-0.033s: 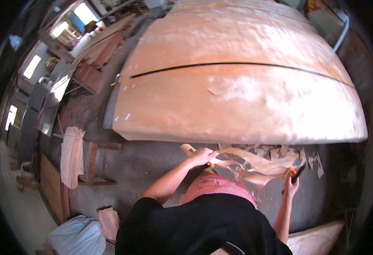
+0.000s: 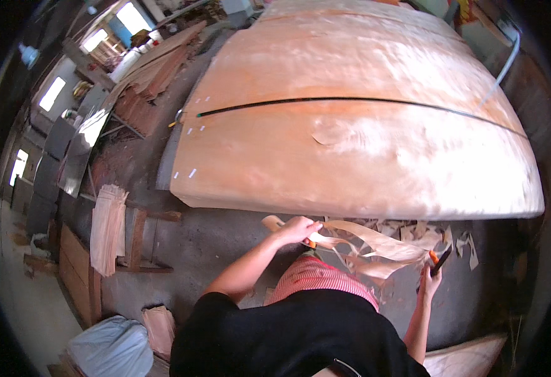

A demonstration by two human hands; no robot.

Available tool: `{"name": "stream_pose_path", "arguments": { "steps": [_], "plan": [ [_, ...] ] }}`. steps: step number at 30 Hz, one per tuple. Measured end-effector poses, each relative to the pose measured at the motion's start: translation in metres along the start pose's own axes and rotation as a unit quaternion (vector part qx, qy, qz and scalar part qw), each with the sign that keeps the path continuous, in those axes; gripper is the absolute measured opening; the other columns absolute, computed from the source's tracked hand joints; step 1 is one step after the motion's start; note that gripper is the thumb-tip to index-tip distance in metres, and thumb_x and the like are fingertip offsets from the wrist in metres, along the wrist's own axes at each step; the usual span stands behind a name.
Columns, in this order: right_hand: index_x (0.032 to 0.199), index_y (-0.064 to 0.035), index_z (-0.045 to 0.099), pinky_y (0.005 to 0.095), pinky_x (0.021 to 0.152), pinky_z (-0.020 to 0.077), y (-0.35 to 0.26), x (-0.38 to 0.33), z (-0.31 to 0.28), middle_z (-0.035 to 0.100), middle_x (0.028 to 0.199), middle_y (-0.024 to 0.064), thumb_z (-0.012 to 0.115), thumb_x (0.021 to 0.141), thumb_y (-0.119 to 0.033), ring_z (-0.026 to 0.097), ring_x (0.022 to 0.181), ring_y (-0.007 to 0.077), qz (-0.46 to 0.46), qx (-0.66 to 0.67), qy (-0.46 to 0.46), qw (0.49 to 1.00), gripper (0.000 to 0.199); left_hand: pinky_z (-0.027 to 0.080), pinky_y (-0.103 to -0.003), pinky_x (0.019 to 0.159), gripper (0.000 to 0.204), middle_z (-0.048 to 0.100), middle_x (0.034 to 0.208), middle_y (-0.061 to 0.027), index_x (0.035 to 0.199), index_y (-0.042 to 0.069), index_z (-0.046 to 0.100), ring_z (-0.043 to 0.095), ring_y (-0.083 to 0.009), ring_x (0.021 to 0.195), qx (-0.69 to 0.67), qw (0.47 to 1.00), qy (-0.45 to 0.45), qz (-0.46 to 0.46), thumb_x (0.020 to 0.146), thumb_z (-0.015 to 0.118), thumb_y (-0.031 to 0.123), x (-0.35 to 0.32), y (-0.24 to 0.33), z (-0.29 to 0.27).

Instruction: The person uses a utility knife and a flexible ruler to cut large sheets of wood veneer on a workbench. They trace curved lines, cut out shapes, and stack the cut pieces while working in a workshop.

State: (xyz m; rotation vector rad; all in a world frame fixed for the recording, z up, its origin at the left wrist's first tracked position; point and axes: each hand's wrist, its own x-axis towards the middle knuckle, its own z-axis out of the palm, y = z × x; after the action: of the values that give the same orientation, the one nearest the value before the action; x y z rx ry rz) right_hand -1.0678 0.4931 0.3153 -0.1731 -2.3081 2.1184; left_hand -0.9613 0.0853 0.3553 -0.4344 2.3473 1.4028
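Note:
In front of me, thin torn wood veneer strips stretch between my two hands. My left hand is closed on the left end of the veneer; a small orange piece shows just below its fingers, too small to name. My right hand is wrapped round a knife-like tool with black and orange parts, close to the right end of the strips. Its blade cannot be made out. Beyond both hands lies a broad pile of veneer sheets, with a long thin black strip across it.
Veneer scraps litter the floor under the near edge of the pile. On the left, a bundle of veneer rests by a wooden frame. A pale blue-grey sack sits at lower left, and a veneer sheet at lower right.
The whole view has shifted slightly. My hands keep nearly the same places and grips, the veneer strips still held between them.

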Motion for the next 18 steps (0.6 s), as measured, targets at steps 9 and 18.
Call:
{"name": "stream_pose_path", "arguments": {
  "steps": [9, 18],
  "plan": [
    [0.085, 0.0005, 0.057, 0.0232, 0.057, 0.0418, -0.01, -0.041, 0.042, 0.06, 0.07, 0.0036, 0.047, 0.081, -0.004, 0.053, 0.062, 0.0084, 0.142, -0.211, -0.36, 0.898, 0.012, 0.035, -0.017, 0.036, 0.039, 0.055, 0.056, -0.0028, 0.077, 0.003, 0.052, 0.044, -0.0039, 0.04, -0.218, 0.96, 0.169, 0.038, 0.085, 0.044, 0.04, 0.002, 0.009, -0.221],
    [0.095, -0.0041, 0.056, 0.0305, 0.063, 0.0416, 0.025, -0.031, 0.098, 0.059, 0.077, 0.0082, 0.053, 0.079, -0.02, 0.053, 0.071, 0.0158, 0.317, -0.229, -0.38, 0.838, 0.023, 0.039, -0.027, 0.04, 0.039, 0.056, 0.054, -0.0083, 0.07, 0.002, 0.053, 0.051, -0.0142, 0.04, -0.068, 0.88, 0.456, 0.114, 0.084, 0.043, 0.036, 0.167, 0.001, -0.438]
  ]
}}
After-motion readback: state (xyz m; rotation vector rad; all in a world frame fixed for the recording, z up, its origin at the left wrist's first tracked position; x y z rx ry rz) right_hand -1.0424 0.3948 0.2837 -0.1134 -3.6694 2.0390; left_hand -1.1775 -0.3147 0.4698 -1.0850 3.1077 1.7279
